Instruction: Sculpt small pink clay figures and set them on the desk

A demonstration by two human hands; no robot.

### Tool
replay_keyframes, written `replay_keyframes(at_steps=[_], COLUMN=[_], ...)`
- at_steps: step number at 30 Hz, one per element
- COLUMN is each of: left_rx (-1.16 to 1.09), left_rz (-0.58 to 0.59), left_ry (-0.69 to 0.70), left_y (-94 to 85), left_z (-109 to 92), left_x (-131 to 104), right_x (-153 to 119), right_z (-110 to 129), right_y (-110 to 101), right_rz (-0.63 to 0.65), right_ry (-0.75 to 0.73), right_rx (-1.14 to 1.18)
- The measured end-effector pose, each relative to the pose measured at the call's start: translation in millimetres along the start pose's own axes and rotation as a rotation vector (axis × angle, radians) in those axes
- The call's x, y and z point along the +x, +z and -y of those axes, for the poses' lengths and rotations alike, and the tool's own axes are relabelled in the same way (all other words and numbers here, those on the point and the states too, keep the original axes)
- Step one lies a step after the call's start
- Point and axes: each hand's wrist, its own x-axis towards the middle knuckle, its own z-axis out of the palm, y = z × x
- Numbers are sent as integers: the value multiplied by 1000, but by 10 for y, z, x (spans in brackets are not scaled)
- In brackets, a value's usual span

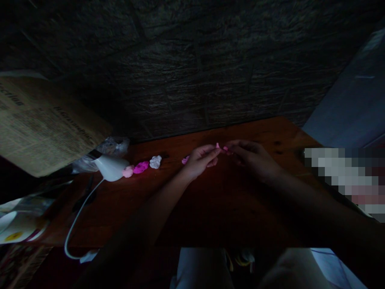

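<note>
Above the wooden table (210,200), my left hand (203,159) is closed, pinching a small pink piece (217,145) between thumb and fingertips. Just to its right, my right hand (248,154) is closed on another small pink piece (225,149). The two pieces are close together; whether they join is too dark to tell. A pink lump (185,160) lies on the table, partly hidden behind my left hand. Further left are a white crumpled lump (155,161), a bright magenta lump (141,167) and a pale pink lump (128,171), the last two side by side.
A white lamp base (111,167) with a cable stands left of the lumps, under a newsprint-patterned shade (45,120). Clear plastic (116,145) lies behind it. A white container (18,228) is at far left. A stone-patterned wall (192,72) rises behind the table.
</note>
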Motion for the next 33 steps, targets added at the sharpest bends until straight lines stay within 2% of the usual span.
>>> replay_keyframes(at_steps=[6,8,11,17,24,33], left_rx=[-35,-68,-115,-104,-114,-77], left_rz=[168,191,175,192,140,191], left_ry=[-145,-169,-182,-111,-225,-142], left_y=[1,10,24,28,46,54], left_z=[-23,-33,-42,-34,-44,-48], left_x=[-51,-57,-54,-52,-55,-62], right_x=[-14,-8,0,-1,-15,-12], right_z=[-8,-9,1,18,48,33], right_y=[-15,-22,-32,-39,-31,-35], right_rz=[177,210,196,177,192,200], right_ry=[-6,2,-11,-32,-91,-119], right_rx=[44,40,20,-57,-158,-196])
